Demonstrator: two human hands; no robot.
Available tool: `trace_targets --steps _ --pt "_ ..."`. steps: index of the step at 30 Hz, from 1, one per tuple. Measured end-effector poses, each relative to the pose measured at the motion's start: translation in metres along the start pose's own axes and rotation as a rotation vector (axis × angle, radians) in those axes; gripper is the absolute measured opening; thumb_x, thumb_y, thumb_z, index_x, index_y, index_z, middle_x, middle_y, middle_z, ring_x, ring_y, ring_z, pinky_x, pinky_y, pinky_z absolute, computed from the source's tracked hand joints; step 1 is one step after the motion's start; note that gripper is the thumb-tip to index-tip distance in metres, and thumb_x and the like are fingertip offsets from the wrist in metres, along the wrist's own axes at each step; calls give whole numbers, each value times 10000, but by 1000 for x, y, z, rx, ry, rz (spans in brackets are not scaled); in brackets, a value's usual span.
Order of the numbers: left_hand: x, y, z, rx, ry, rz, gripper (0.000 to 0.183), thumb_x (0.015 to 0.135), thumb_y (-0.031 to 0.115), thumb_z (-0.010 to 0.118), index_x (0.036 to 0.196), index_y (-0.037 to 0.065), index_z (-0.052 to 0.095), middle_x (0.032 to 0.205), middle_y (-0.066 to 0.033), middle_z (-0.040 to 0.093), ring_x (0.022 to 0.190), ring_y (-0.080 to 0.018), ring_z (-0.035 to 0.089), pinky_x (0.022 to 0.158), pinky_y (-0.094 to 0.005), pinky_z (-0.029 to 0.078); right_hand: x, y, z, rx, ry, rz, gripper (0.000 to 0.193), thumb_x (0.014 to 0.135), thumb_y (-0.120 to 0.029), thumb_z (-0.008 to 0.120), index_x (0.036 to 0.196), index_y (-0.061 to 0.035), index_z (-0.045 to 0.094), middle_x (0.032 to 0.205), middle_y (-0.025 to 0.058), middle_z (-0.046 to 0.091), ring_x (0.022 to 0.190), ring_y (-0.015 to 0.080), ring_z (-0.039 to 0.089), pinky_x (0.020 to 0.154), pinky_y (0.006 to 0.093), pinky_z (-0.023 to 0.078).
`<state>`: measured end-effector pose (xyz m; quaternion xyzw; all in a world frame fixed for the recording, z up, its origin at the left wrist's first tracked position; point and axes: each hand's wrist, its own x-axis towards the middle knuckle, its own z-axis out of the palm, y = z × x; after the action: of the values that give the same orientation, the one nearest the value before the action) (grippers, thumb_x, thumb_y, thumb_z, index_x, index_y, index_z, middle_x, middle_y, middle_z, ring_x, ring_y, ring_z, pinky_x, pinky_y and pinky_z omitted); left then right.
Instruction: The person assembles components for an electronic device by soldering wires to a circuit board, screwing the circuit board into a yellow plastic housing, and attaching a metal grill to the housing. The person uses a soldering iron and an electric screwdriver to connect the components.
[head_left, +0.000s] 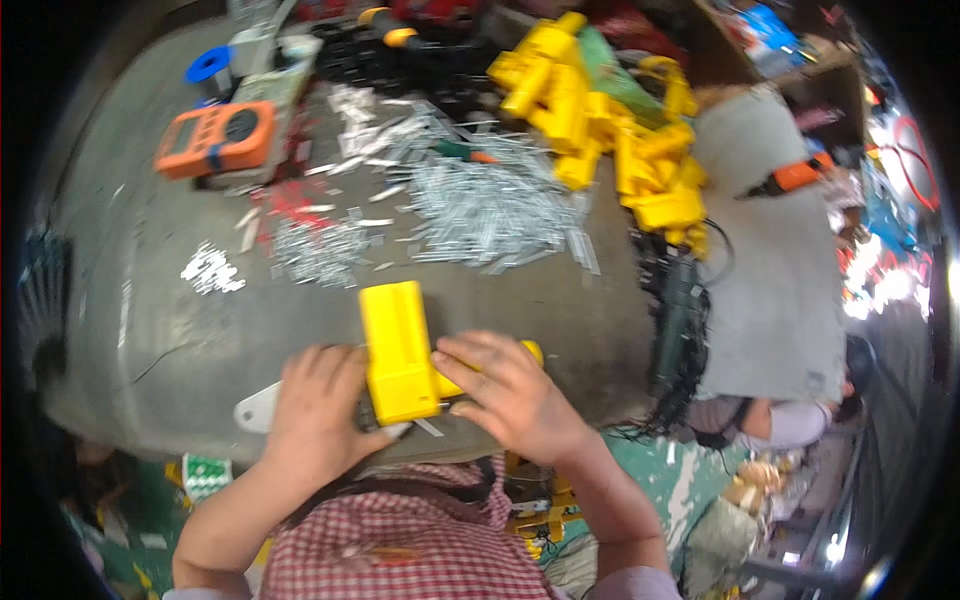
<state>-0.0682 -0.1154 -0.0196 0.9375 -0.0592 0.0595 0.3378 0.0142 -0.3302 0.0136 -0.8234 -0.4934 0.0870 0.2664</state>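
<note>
A yellow plastic housing (400, 345), box-shaped and long, stands near the table's front edge between my two hands. My left hand (322, 405) grips its left side, with the thumb low by the near end. From the right, my right hand (515, 395) closes on a yellow part (455, 382) beside the housing; whether the two are joined is hidden. A yellow rounded end (533, 351) shows past my right fingers. A pale metal plate with a hole (257, 409) lies partly under my left hand. Below the housing is a small pale strip (429, 427).
Beyond my hands lie a heap of clear thin pieces (490, 205) and a pile of small silvery parts (318, 250). An orange meter (218, 139) and blue spool (209, 66) stand far left. Yellow housings (640, 150), black cables (680, 320) and an orange-handled tool (797, 174) are right.
</note>
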Motion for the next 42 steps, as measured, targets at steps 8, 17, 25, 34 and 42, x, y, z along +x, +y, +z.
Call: trace_targets --steps 8,17,25,34,42 --pt "-3 -5 1 47 -15 64 734 479 252 831 1082 -34 523 1055 -181 530 1001 -375 485 899 -455 390 -143 124 -68 -780 683 1028 588 748 -97 675 1282 -14 445 1097 212 509 1032 364 509 891 463 403" --pt "-8 -7 -12 60 -84 103 694 515 274 805 1101 15 536 1060 -152 508 985 -341 478 862 -444 395 -92 43 -96 1050 1186 353 641 832 -194 564 1372 -12 269 1285 194 443 1114 280 491 1016 436 360" --pt "-6 -7 -7 70 -66 119 658 547 310 803 1083 25 549 1014 -130 522 938 -309 486 811 -422 429 -28 22 -21 1697 1082 178 575 870 -296 554 1338 -59 319 930 68 495 913 203 493 1010 476 318" --pt "-6 -9 -8 78 -72 114 661 558 325 800 1079 15 538 1019 -138 526 937 -312 492 816 -425 428 -31 22 -4 1910 1140 129 385 874 -303 554 1181 -80 492 842 31 526 845 171 494 924 407 358" --pt "-7 -10 -7 65 -68 144 730 494 297 825 1080 -22 529 1023 -175 526 940 -354 506 824 -449 443 -34 21 -4 1833 1097 113 379 867 -254 562 1173 -54 463 870 43 523 862 167 504 946 411 357"
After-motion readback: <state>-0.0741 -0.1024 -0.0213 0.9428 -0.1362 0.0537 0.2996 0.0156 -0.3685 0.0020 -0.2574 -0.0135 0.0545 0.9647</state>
